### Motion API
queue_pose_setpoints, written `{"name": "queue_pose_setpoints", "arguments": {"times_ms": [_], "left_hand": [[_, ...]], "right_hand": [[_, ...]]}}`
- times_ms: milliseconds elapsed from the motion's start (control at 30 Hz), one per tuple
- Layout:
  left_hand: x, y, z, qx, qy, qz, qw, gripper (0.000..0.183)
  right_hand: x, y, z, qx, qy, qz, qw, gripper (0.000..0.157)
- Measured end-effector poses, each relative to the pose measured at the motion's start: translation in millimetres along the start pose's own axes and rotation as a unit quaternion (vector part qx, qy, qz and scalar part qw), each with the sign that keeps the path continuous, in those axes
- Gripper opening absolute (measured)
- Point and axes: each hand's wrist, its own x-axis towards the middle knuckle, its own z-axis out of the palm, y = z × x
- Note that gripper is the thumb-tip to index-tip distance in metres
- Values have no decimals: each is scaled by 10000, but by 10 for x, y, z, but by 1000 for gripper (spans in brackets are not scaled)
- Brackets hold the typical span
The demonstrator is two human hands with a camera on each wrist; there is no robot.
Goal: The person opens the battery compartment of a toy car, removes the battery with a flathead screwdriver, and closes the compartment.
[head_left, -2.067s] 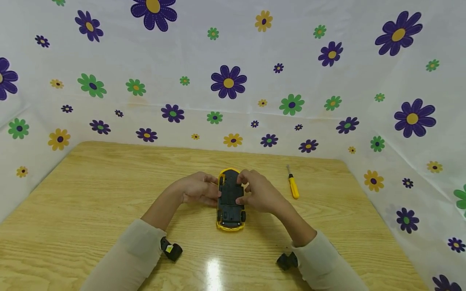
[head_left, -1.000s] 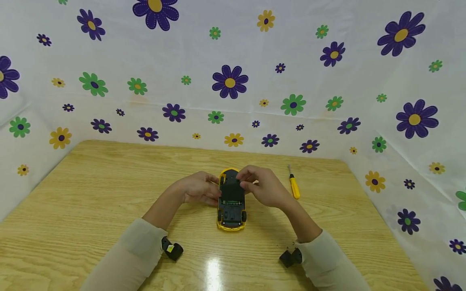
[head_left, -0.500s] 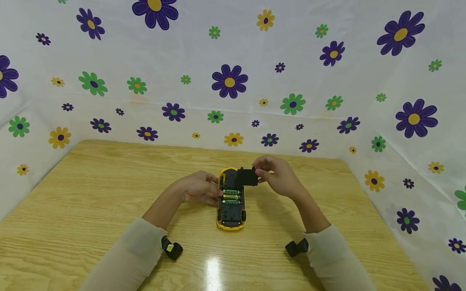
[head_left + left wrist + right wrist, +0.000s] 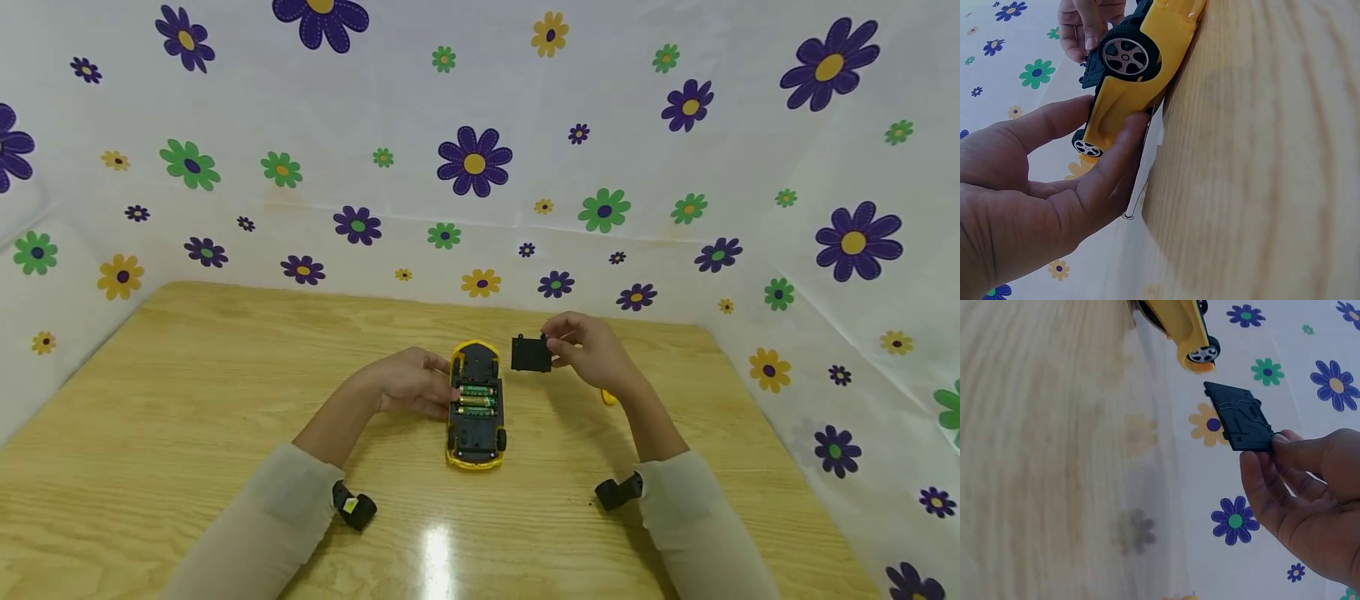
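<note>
While left hand [image 4: 405,387] grips toy car [image 4: 477,446], batteries [image 4: 476,402] bared, right hand [image 4: 594,352] pinches black cover [image 4: 529,355]

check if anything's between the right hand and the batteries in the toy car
Only the black battery cover the right hand pinches: in the head view it is between that hand and the three batteries. Nothing else visible is in the way; the left hand holds the toy car from the left.
</note>
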Motion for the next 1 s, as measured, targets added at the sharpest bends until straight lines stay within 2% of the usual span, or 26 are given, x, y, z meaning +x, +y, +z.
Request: {"name": "queue_pose_setpoints", "arguments": {"times_ms": [233, 433, 600, 733, 1000], "left_hand": [[36, 26, 16, 58, -51, 16, 10000, 66], [46, 34, 37, 31, -121, 19, 9999, 62], [46, 24, 27, 9, -70, 11, 10000, 62], [23, 19, 12, -10, -4, -26, 10000, 64], [-19, 13, -1, -18, -9, -6, 10000, 64]], "right_hand": [[-30, 123, -170, 28, 66, 310, 9995, 18], [-13, 221, -207, 150, -160, 556, 9982, 18], [121, 256, -195, -10, -551, 594, 9967, 18], [255, 265, -169, -65, -870, 814, 9929, 20], [452, 307, -97, -319, -1171, 1221, 9851, 19]]}}
